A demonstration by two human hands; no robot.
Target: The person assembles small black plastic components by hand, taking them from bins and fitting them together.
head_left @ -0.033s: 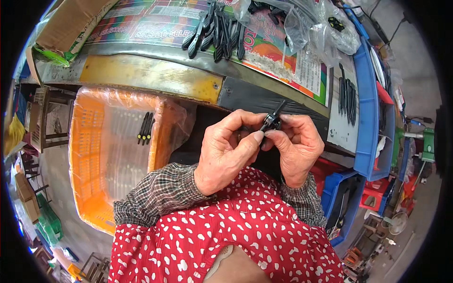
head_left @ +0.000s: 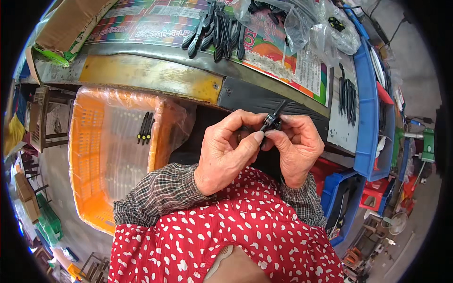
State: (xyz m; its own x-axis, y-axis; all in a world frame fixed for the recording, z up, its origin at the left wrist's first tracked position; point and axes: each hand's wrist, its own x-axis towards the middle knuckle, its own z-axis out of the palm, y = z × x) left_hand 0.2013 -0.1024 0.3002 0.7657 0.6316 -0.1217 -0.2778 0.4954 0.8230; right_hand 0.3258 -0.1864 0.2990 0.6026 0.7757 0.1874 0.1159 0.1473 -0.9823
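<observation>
Both hands meet in front of my lap, just off the bench edge, around a small black plastic part (head_left: pixel 271 121) with a narrow straight arm pointing up and right. My left hand (head_left: pixel 226 153) pinches its lower end between thumb and index finger. From the other side, my right hand (head_left: pixel 300 146) grips it with thumb and curled fingers. Fingertips cover much of the part, so its exact kind is unclear. On the bench beyond lies a heap of long black plastic pieces (head_left: pixel 219 33). A few slim black pieces with yellow-green tips (head_left: pixel 146 128) rest inside the orange crate (head_left: pixel 87 155).
The plastic-lined crate stands left of my lap, under the metal bench edge (head_left: pixel 151 75). Clear plastic bags (head_left: pixel 325 28) sit at the back right. More black pieces (head_left: pixel 348 99) lie beside a long blue tray (head_left: pixel 365 122). A cardboard box (head_left: pixel 71 28) occupies the far left corner.
</observation>
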